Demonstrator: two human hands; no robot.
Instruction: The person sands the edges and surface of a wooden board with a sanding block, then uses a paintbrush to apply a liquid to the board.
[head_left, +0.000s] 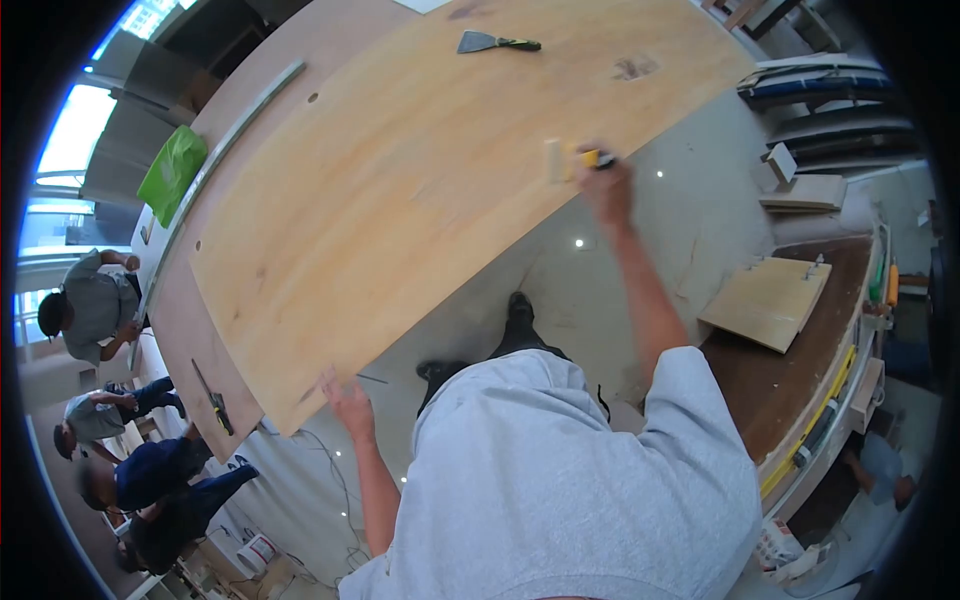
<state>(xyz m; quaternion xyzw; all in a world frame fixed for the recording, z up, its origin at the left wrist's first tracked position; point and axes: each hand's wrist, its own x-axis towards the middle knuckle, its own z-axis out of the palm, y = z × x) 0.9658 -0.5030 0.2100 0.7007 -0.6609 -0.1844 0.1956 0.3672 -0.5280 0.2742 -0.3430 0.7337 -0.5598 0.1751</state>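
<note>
A large plywood sheet point(420, 200) lies across the worktable before me. My right hand point(605, 185) is closed round a yellow-and-black-handled tool point(590, 158) with a wide pale head, held over the sheet's near edge; blur hides its exact kind. At the sheet's near left corner, my left hand point(348, 405) has its fingers apart, fingertips at the edge, holding nothing. A putty knife point(498, 43) with a dark handle rests on the far part of the sheet. Dark knots and patches mark the wood.
A handsaw point(213, 400) lies on the table's left end. Beyond the sheet are a long metal straightedge point(240, 130) and a green bag point(175, 175). Several people point(95, 305) stand at left. To my right is a brown bench point(835, 290) with a board point(770, 300); cables point(345, 490) trail on the floor.
</note>
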